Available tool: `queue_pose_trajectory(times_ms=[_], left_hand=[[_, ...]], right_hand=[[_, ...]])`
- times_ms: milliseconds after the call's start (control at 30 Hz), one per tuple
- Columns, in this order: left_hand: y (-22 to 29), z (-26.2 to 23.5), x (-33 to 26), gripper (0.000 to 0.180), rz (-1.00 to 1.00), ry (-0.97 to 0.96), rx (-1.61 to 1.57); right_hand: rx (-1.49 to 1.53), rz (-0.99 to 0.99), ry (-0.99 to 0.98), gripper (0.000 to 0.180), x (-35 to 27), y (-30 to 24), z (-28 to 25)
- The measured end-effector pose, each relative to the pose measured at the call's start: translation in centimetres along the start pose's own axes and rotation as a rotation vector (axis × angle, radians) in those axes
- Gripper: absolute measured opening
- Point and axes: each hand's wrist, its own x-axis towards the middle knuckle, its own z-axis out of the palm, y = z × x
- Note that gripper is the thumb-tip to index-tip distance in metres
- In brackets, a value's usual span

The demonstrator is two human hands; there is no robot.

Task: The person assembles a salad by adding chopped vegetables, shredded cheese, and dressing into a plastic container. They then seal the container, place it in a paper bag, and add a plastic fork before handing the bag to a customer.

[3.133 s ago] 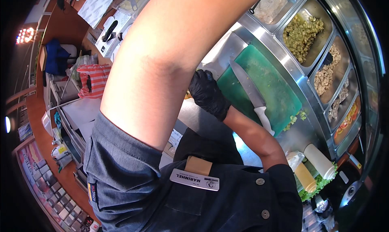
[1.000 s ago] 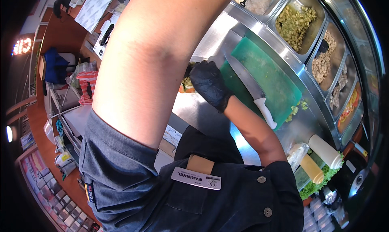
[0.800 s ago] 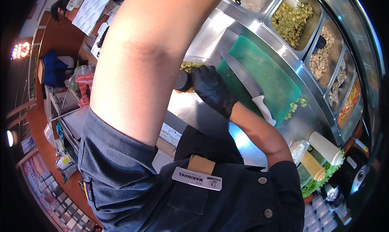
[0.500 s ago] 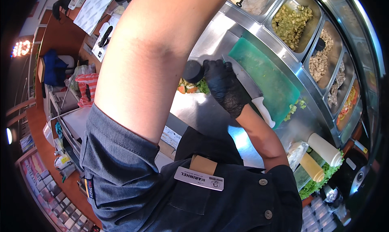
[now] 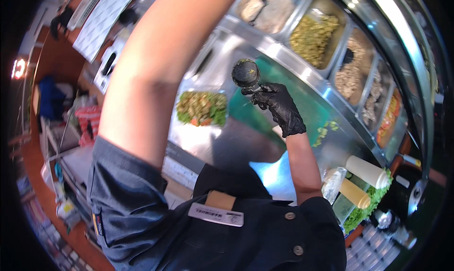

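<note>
My right hand point(image 5: 280, 105), in a black glove, is closed around the handle of a black scoop point(image 5: 246, 73). The scoop's round cup has yellowish-green bits clinging to it, and it hangs over a green cutting board point(image 5: 312, 103). Left of the board, a clear container of salad point(image 5: 202, 108) rests on the steel counter, with chopped topping over green leaves and orange-red pieces. My left arm point(image 5: 146, 77) stretches up past the top edge, so its hand is out of the picture. Under my right hand, most of the knife on the board is hidden.
Steel food pans line the far side, among them one of chopped green-yellow filling point(image 5: 314, 39) and one of shredded pale filling point(image 5: 350, 77). Squeeze bottles point(image 5: 366, 171) stand at the right near leafy greens point(image 5: 366, 212). Lettuce scraps point(image 5: 324, 131) lie by the board's edge.
My right hand has moved right with the scoop, from beside the salad to over the board. The scoop's cup has turned, and the salad is now in full view.
</note>
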Motion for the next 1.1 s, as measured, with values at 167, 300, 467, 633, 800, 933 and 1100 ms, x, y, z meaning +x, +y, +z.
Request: queue_pose_trajectory(times_ms=[167,300,467,633,800,933,1100], left_hand=[[0.9,-1.3,-1.9,0.061,0.026,-0.203,-0.137],[3.0,-1.6,-4.9,0.07,-0.016,-0.355,-0.074],[6.4,-1.4,-10.0,0.064,-0.071,-0.358,-0.116],[10.8,-2.0,-13.4,0.069,-0.06,-0.556,-0.167],[16.5,-6.3,-12.9,0.103,-0.654,-0.576,-0.235],[23.1,-15.9,-13.1,0.1,-1.04,-0.28,-0.314],[29.7,-26.0,-19.0,0.069,-1.57,0.282,0.086]], right_hand=[[-0.582,-0.506,0.704,0.014,0.0,-1.5,-8.0],[-1.37,-0.417,0.893,0.022,3.5,-2.6,-12.6],[-1.28,-0.553,0.914,0.035,2.0,-2.8,-12.6],[-0.013,-0.291,0.61,0.035,-10.6,0.7,-8.7],[0.748,-0.723,0.316,0.054,-17.4,3.0,-6.3],[1.082,-0.915,-0.146,0.072,-16.1,-2.8,-3.6],[1.18,-0.883,-0.675,0.08,-12.2,-10.3,7.0]])
